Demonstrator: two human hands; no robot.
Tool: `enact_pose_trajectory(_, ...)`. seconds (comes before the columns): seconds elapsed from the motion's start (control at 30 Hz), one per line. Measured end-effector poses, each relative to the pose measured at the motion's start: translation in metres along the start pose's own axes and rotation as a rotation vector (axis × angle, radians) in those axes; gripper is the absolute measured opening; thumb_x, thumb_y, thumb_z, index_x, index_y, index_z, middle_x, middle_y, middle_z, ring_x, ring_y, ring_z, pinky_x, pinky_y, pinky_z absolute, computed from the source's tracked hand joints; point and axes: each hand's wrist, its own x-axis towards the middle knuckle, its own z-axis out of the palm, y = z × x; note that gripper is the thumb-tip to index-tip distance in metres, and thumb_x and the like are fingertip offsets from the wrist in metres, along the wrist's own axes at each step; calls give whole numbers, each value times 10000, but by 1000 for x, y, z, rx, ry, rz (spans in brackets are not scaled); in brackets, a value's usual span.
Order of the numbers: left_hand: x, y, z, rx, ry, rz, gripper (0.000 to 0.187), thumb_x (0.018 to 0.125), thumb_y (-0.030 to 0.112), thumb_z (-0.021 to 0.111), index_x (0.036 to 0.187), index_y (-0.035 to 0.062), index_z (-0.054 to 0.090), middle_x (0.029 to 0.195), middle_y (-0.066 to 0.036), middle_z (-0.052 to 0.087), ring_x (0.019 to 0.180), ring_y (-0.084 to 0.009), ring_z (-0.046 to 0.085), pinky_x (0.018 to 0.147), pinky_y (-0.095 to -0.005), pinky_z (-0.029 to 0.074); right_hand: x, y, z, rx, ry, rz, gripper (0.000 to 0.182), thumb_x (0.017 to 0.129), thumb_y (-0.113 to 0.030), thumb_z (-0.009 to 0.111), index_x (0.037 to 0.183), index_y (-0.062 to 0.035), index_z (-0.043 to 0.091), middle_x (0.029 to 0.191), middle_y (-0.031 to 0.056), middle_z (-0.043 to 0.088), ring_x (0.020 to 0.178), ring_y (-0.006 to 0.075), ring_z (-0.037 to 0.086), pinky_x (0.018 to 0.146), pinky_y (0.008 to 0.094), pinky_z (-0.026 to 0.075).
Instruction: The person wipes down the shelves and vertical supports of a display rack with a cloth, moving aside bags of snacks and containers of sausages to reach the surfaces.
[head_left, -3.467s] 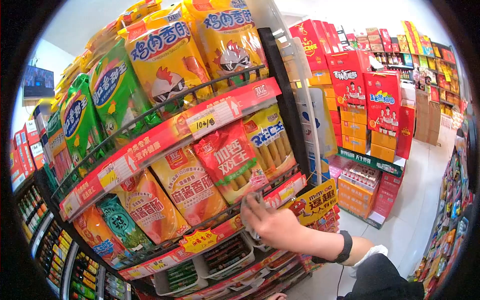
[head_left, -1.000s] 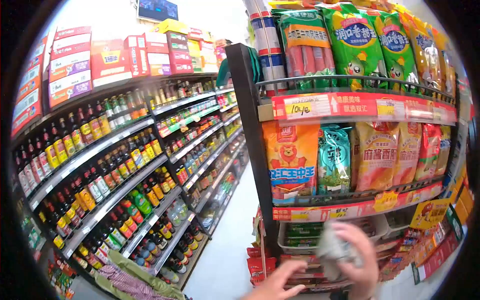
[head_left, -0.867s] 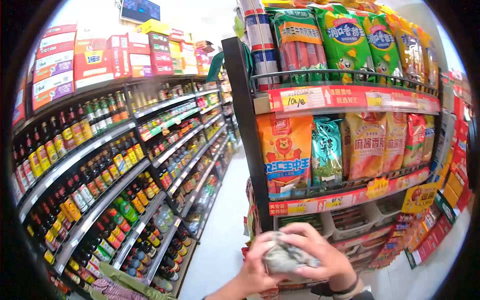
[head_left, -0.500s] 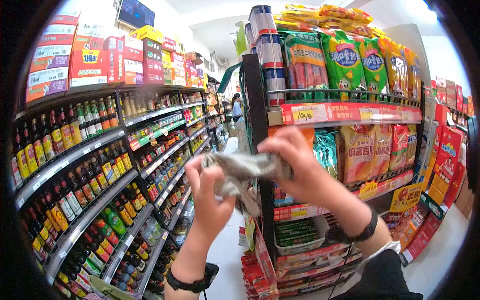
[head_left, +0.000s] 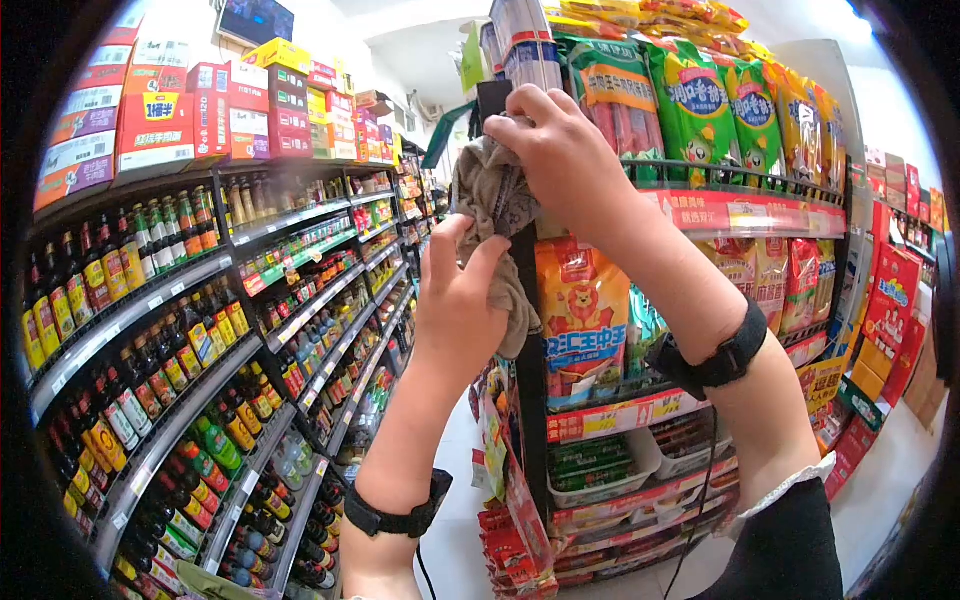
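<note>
A crumpled grey-brown cloth is bunched up against the dark end post of the right shelf rack. My right hand grips its upper part, fingers bent round it near the top of the post. Lower down, my left hand pinches the same cloth between thumb and fingers, and a loose end hangs beside it. Just above my right hand stand stacked blue-and-white cans.
To the right, the rack carries green snack bags and an orange lion-print bag, with plastic trays below. Shelves of sauce bottles line the left side, topped by stacked cartons. Red packets hang low at the rack's end.
Both hands have moved up with the cloth, from in front of the rack to the top of its end post. The cloth now hangs more vertically.
</note>
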Motion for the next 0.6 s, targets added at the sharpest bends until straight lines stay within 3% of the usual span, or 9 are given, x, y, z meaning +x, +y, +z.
enact_pose_trajectory(0.1,-8,3,7,28,43,40,389,561,-42,596,936,62,584,1097,-135,403,996,-351,455,821,-428,441,-3,-8,0,-26,-29,-31,255,668,-19,571,915,-66,609,906,81,508,887,258,525,791,329,465)
enact_pose_trajectory(0.3,-33,10,14,33,27,28,356,549,-3,608,899,58,579,1056,-137,422,943,-344,450,806,-425,422,-21,-24,1,-110,-34,-68,121,645,-104,605,766,-103,608,840,24,480,830,187,520,709,251,472)
enact_pose_trajectory(0.6,-67,15,26,155,3,96,334,522,66,631,854,79,599,949,-87,449,840,-304,468,677,-386,450,-48,-45,-4,1,-68,-102,150,624,-132,594,763,-77,605,817,27,474,789,168,517,644,254,488)
